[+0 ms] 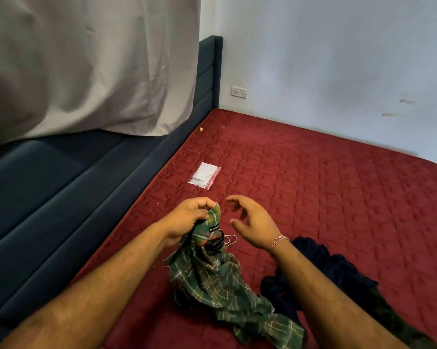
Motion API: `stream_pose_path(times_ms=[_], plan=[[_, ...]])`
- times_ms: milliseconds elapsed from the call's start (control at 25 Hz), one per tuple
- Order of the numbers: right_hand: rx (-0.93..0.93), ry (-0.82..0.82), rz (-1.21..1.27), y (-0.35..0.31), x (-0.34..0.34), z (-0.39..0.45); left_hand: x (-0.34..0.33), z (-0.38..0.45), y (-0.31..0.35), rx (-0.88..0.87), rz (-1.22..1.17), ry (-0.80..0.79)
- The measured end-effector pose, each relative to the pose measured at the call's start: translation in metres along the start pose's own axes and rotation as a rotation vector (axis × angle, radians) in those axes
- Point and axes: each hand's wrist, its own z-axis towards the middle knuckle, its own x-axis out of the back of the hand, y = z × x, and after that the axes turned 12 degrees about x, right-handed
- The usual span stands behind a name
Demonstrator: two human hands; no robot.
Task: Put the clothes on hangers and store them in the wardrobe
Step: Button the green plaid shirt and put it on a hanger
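My left hand (pixel 187 217) grips the collar end of a green plaid shirt (pixel 220 280) and lifts it off the red mattress (pixel 338 197); the rest of the shirt trails down in a heap toward me. Black labels show inside the collar. A thin wire hanger (pixel 231 239) peeks out just behind the collar, mostly hidden by the cloth. My right hand (pixel 252 220) hovers beside the collar with fingers spread and relaxed, holding nothing. A dark navy garment (pixel 320 268) lies crumpled under my right forearm.
A small clear plastic packet (pixel 204 175) lies on the mattress farther out. A dark blue padded headboard (pixel 61 210) runs along the left, with a white curtain (pixel 86 64) hanging over it. A pale wall with a socket (pixel 239 92) bounds the far side.
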Motion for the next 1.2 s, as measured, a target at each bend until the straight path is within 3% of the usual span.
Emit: stream_pose_path(times_ms=[120,200,280,360,440,520,600,760,840,920,1080,1200], plan=[[0.169,-0.276,-0.155,0.0,0.009,0.023,0.006,-0.01,0.036,-0.108,0.099,-0.163],[0.279,-0.286,-0.136,-0.005,0.016,0.039,0.015,-0.018,0.056,-0.133,0.114,-0.266],[0.278,-0.297,0.008,-0.012,0.028,0.05,0.032,-0.023,0.071,-0.182,0.33,-0.323],[0.164,-0.314,0.209,-0.016,0.045,0.056,0.054,-0.022,0.083,-0.242,0.856,-0.136],[0.104,-0.23,0.167,-0.017,0.064,0.061,0.083,-0.015,0.087,-0.191,1.299,0.147],[0.112,-0.146,-0.033,-0.018,0.082,0.063,0.114,-0.009,0.076,-0.073,1.413,0.301],[0.079,-0.157,-0.15,-0.021,0.102,0.064,0.142,-0.002,0.061,-0.036,1.261,0.367],[-0.112,-0.499,-0.534,-0.018,0.127,0.058,0.161,0.013,0.039,-0.235,0.637,0.473],[-0.237,-0.489,-0.73,-0.014,0.127,0.047,0.154,0.02,0.034,-0.259,0.09,0.47],[-0.364,-0.357,-0.858,-0.014,0.123,0.031,0.148,0.028,0.037,-0.256,-0.187,0.461],[-0.603,-0.201,-0.875,-0.012,0.129,0.004,0.147,0.038,0.064,-0.434,0.175,0.502],[-0.711,0.051,-0.383,-0.002,0.147,-0.028,0.16,0.039,0.083,-0.426,0.285,0.233]])
